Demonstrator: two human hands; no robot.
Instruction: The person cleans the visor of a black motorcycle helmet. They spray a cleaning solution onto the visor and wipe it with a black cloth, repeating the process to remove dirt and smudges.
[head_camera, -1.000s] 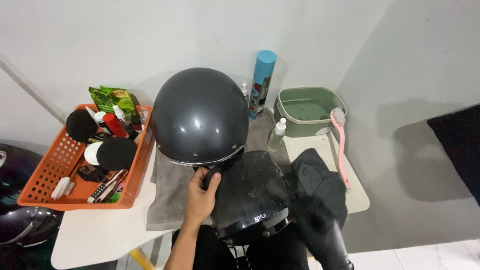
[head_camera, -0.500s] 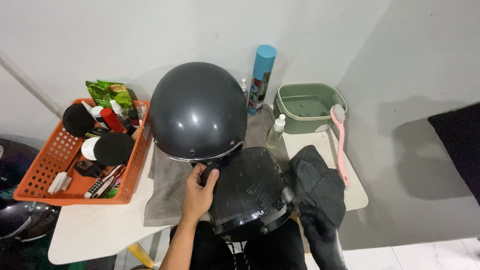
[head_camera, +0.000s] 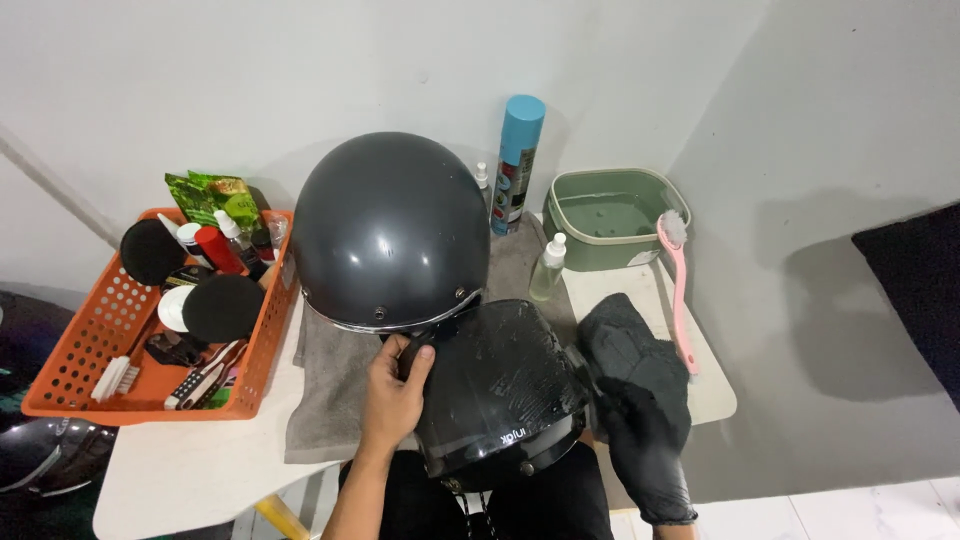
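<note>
Head view: bare left hand (head_camera: 393, 392) grips dark visor (head_camera: 497, 390) edge beside grey helmet (head_camera: 388, 232); gloved right hand (head_camera: 643, 448) clutches black cloth (head_camera: 625, 345); orange basket (head_camera: 85, 355) on counter (head_camera: 190, 470)

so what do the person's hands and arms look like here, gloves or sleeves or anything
The left hand is bare, with no glove, ring or watch in view, and the forearm behind it shows no sleeve. The right hand wears a black glove that ends in a cuff at the wrist, smooth and plain with no markings visible. Little of the right arm shows past the cuff.
</note>
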